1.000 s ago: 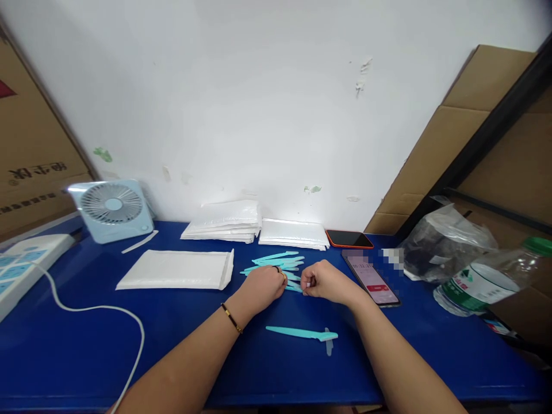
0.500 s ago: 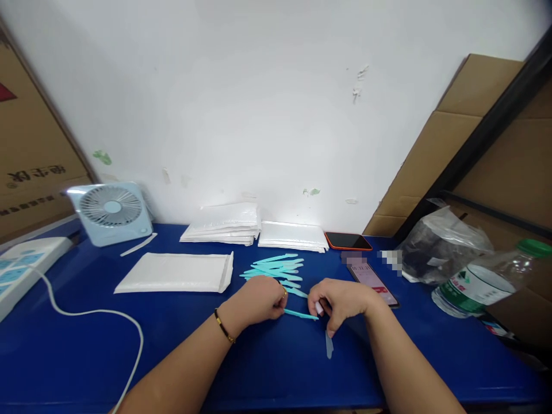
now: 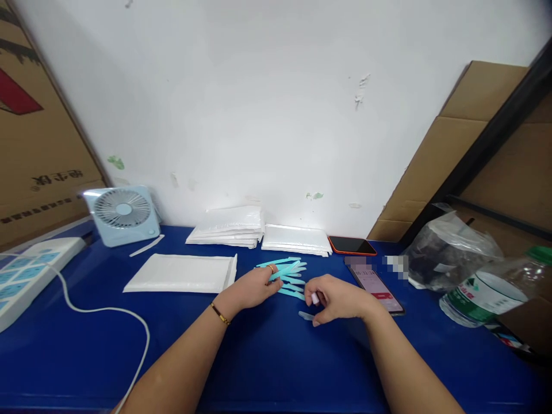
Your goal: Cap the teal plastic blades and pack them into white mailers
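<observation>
My left hand [image 3: 257,286] is at the near left side of a loose pile of turquoise eyebrow razors [image 3: 294,289]. Between its thumb and fingers is one turquoise eyebrow razor [image 3: 285,271], slanting over the others. To the right, my right hand [image 3: 338,299] is curled just above the table. Its thumb and a finger pinch a clear blade cap [image 3: 306,315], which points left. Something small and pale also shows among the curled fingers; I cannot tell its kind.
A white padded envelope [image 3: 181,273] lies left of the pile. Behind stand two stacks of envelopes [image 3: 226,224] [image 3: 295,238]. Two phones [image 3: 352,245] [image 3: 375,287], a bottle [image 3: 483,296] and a plastic bag [image 3: 448,244] are on the right. A fan [image 3: 125,213], power strip [image 3: 34,276] and cable [image 3: 129,312] occupy the left.
The lone razor from the table front was picked up by my left hand and carried back to the pile. My right hand came forward, took the clear cap and lifted it away leftward.
</observation>
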A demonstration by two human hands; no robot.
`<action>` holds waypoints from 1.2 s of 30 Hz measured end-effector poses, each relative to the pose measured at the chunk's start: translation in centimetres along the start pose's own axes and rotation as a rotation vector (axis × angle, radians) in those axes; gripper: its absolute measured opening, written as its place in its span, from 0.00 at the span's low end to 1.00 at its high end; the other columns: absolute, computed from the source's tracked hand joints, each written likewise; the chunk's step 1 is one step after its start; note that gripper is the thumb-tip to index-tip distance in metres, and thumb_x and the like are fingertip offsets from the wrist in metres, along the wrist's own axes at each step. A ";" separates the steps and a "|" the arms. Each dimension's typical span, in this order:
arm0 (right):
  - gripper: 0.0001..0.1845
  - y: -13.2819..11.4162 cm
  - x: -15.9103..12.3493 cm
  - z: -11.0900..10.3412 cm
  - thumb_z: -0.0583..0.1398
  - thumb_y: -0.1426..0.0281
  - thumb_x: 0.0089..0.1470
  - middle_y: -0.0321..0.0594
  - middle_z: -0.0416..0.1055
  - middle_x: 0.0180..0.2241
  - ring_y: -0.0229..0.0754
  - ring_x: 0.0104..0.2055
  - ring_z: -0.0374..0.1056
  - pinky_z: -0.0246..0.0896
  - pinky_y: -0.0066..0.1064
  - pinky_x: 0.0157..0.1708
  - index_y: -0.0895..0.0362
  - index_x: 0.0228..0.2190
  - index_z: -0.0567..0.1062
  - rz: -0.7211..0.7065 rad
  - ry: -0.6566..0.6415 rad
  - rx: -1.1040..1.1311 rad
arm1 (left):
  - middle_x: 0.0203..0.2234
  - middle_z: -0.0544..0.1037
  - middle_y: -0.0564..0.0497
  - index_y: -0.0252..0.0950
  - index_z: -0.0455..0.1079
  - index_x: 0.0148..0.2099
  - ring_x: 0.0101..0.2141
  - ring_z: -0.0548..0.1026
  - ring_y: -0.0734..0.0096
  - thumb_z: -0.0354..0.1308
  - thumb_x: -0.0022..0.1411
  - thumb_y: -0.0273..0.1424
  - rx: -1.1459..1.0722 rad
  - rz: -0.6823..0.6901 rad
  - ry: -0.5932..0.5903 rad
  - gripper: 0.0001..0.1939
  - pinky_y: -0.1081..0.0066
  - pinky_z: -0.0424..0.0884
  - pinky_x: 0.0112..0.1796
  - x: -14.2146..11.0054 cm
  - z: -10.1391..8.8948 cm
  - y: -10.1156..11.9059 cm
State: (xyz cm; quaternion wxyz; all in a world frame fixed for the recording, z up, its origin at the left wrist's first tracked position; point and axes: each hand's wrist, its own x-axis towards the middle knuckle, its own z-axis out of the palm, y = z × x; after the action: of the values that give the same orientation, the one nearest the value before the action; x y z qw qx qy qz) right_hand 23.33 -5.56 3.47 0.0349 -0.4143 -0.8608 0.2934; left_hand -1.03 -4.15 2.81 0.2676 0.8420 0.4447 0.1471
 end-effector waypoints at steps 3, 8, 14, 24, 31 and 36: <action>0.11 -0.7 0.5 0.7 0.65 0.67 0.39 0.35 0.68 0.27 0.33 0.25 0.62 0.53 0.22 0.23 0.57 0.29 0.76 -0.036 0.003 -0.024 | 0.27 0.70 0.53 0.36 0.62 0.35 0.27 0.68 0.71 0.46 0.59 0.45 0.046 -0.033 0.006 0.17 0.73 0.61 0.28 0.1 0.2 0.1; 0.05 -1.0 0.4 0.4 0.62 0.69 0.46 0.34 0.69 0.24 0.33 0.24 0.62 0.54 0.22 0.23 0.58 0.27 0.74 -0.044 0.099 0.018 | 0.24 0.71 0.51 0.36 0.63 0.28 0.27 0.68 0.70 0.41 0.62 0.37 0.227 0.005 0.031 0.16 0.72 0.58 0.28 -0.1 0.1 0.6; 0.09 -1.2 -0.8 -1.6 0.56 0.66 0.54 0.40 0.70 0.31 0.36 0.28 0.65 0.59 0.27 0.28 0.56 0.30 0.75 -0.096 0.492 0.034 | 0.24 0.73 0.50 0.36 0.65 0.25 0.27 0.70 0.68 0.43 0.58 0.35 0.331 -0.013 -0.015 0.15 0.72 0.58 0.26 -0.3 0.3 0.8; 0.10 -1.6 -0.3 -1.0 0.55 0.68 0.55 0.40 0.69 0.32 0.35 0.29 0.65 0.58 0.25 0.27 0.55 0.32 0.76 -0.191 0.486 -0.071 | 0.23 0.73 0.49 0.36 0.65 0.24 0.26 0.70 0.68 0.44 0.57 0.36 0.361 -0.019 -0.006 0.15 0.72 0.58 0.25 -0.4 0.6 0.5; 0.08 -2.4 1.1 0.5 0.56 0.70 0.54 0.39 0.68 0.28 0.36 0.30 0.65 0.57 0.25 0.28 0.55 0.32 0.77 -0.195 0.410 -0.093 | 0.29 0.75 0.48 0.37 0.69 0.34 0.34 0.73 0.63 0.47 0.57 0.40 0.397 0.001 0.063 0.14 0.68 0.64 0.35 -0.4 1.2 1.1; 0.09 -1.3 1.8 1.0 0.59 0.65 0.50 0.40 0.69 0.32 0.39 0.33 0.66 0.60 0.29 0.32 0.55 0.33 0.76 -0.087 0.343 -0.088 | 0.59 0.54 0.39 0.37 0.47 0.63 0.58 0.50 0.47 0.59 0.34 0.58 0.391 0.038 0.216 0.57 0.53 0.46 0.55 0.8 1.5 -0.6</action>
State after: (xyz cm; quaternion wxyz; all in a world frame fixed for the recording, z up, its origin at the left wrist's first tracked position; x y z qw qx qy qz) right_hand 20.93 -5.37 3.01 0.1759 -0.4219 -0.8713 0.1786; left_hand -0.27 -3.69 1.22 0.0471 0.8654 0.4750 0.1523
